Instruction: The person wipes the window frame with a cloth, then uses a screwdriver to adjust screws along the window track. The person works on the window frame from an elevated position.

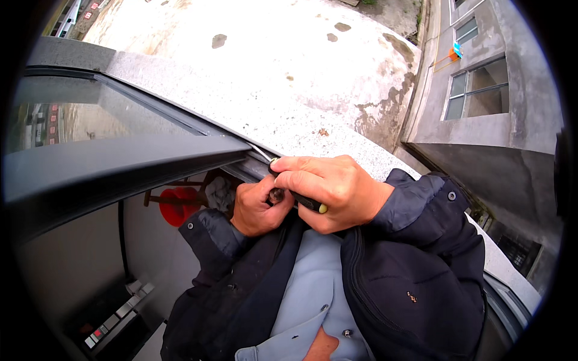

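Observation:
My right hand (337, 189) is closed around the black handle of a screwdriver (311, 203), which has yellow-green ends. Its thin metal shaft points up and left to the end of a dark grey window sash (162, 150), at the frame track. Whether the tip touches the sash is too small to tell. Just left of it, my left hand (256, 207) is closed, thumb and fingers pinched on a small dark round-ended thing (276, 196) whose kind does not show. The two hands almost meet above the dark window track (253, 168).
A pale speckled stone sill (289, 114) runs along the frame, with a concrete yard far below. Indoors, under the sash, are a red basin (179, 206) and a whitish cloth (220, 194). A grey building with a window (478, 90) rises at the right.

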A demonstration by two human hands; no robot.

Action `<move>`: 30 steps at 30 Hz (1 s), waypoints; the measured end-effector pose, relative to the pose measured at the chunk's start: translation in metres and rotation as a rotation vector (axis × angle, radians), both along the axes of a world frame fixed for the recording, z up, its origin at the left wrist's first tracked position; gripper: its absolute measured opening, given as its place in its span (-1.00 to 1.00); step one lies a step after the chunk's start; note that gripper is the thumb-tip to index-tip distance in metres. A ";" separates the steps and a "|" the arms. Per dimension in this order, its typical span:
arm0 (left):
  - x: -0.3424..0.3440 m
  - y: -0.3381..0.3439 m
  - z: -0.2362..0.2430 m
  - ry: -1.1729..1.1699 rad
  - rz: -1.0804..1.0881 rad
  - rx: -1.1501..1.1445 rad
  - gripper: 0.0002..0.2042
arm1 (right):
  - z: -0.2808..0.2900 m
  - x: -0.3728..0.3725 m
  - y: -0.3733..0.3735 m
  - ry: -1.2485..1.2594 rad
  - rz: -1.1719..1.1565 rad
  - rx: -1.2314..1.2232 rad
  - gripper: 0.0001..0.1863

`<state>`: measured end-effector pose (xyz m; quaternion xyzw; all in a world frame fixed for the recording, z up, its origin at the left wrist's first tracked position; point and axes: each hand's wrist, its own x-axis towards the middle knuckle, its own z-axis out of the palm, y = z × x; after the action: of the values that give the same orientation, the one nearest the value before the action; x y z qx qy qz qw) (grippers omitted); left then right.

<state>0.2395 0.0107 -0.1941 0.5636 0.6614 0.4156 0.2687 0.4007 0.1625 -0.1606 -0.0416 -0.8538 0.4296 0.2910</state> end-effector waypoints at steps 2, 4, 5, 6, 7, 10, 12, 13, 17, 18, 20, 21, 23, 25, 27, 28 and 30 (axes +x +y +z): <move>0.003 -0.002 0.003 -0.008 0.011 -0.010 -0.86 | 0.001 -0.001 -0.004 0.022 -0.018 -0.008 -0.60; 0.002 -0.003 0.001 -0.022 0.007 -0.011 -0.85 | -0.004 -0.011 -0.002 0.056 -0.011 -0.054 -0.61; 0.001 -0.001 0.002 -0.009 0.002 -0.006 -0.84 | -0.006 -0.017 0.002 0.074 -0.012 -0.068 -0.62; 0.001 0.001 0.003 0.004 -0.003 0.000 -0.84 | -0.008 -0.022 0.003 0.085 -0.008 -0.079 -0.62; 0.003 0.002 0.000 -0.032 -0.004 0.060 -0.82 | -0.010 -0.028 0.003 0.096 -0.004 -0.090 -0.62; -0.004 -0.002 -0.005 -0.031 -0.063 0.087 -0.81 | -0.011 -0.035 0.003 0.095 -0.011 -0.068 -0.64; 0.000 0.002 0.003 -0.023 -0.033 0.036 -0.83 | -0.003 -0.020 0.004 0.016 0.017 -0.034 -0.64; 0.002 0.002 0.007 -0.032 -0.017 -0.004 -0.84 | 0.001 -0.008 0.005 0.039 -0.012 -0.010 -0.62; 0.005 0.004 0.007 -0.013 -0.004 0.009 -0.87 | 0.009 0.027 -0.002 -0.036 0.005 -0.008 -0.54; 0.005 0.004 0.007 -0.005 -0.003 0.013 -0.86 | 0.008 0.025 -0.003 -0.013 0.000 -0.023 -0.54; 0.003 0.002 0.006 -0.010 -0.022 -0.011 -0.87 | 0.004 0.017 0.000 0.033 -0.007 -0.046 -0.55; 0.001 0.001 0.006 -0.014 -0.031 -0.017 -0.87 | 0.006 0.014 0.000 0.039 -0.014 -0.066 -0.57; 0.001 0.001 0.005 -0.012 -0.030 -0.004 -0.87 | 0.005 0.006 0.004 0.080 -0.006 -0.065 -0.58; 0.002 0.003 0.003 0.000 -0.012 0.034 -0.87 | 0.005 -0.006 0.003 0.116 -0.019 -0.124 -0.57; 0.000 -0.001 -0.008 -0.025 -0.021 0.079 -0.86 | 0.003 -0.016 0.001 0.135 -0.019 -0.123 -0.58; -0.001 -0.002 -0.011 -0.038 -0.026 0.102 -0.86 | 0.002 -0.020 0.002 0.145 -0.020 -0.123 -0.59; 0.000 0.002 -0.004 -0.005 -0.022 0.099 -0.84 | -0.001 -0.029 0.006 0.122 0.000 -0.102 -0.62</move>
<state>0.2396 0.0124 -0.1977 0.5825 0.6331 0.4460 0.2469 0.3721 0.1684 -0.1620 -0.0303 -0.8115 0.4741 0.3401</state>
